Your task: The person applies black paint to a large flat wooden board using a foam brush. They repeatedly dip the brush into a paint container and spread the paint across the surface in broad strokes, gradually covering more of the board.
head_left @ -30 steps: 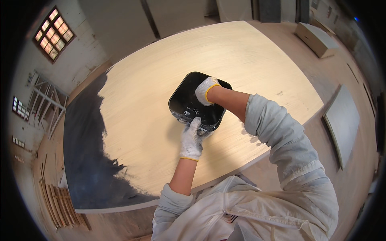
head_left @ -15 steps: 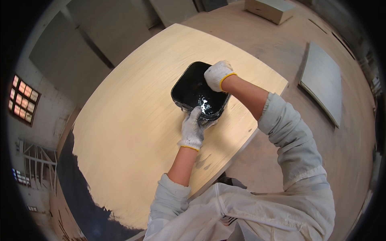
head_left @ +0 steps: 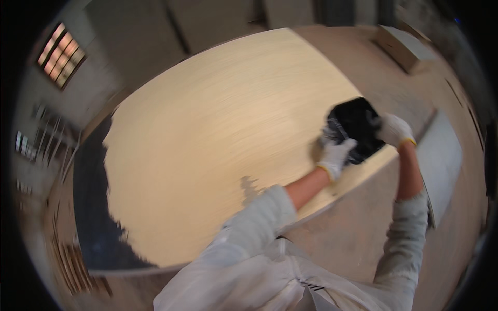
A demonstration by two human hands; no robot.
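A square, round-cornered tub (head_left: 359,123) with a glossy black inside is between my hands, at the right end of a large pale wooden board (head_left: 218,124). My left hand (head_left: 337,156), in a white knit glove, grips its near side with the thumb over the rim. On the opposite right side, my right hand (head_left: 397,129), gloved alike with a yellow cuff edge, is closed at the rim; its fingertips are blurred. I cannot tell whether the tub touches the board. Ragged black paint (head_left: 93,212) covers the board's left end, and a small dark smear (head_left: 250,187) marks its near side.
To the right, a grey panel (head_left: 441,166) lies on the dusty brown floor (head_left: 332,228). Farther back is a box-like block (head_left: 402,47). Large grey panels (head_left: 218,23) stand beyond the board. Wooden strips (head_left: 72,267) lie at lower left, near a metal rack (head_left: 54,137).
Both hands have carried the tub rightward, from over the middle of the board to its right end. My view has shifted too, and the picture is blurred by motion.
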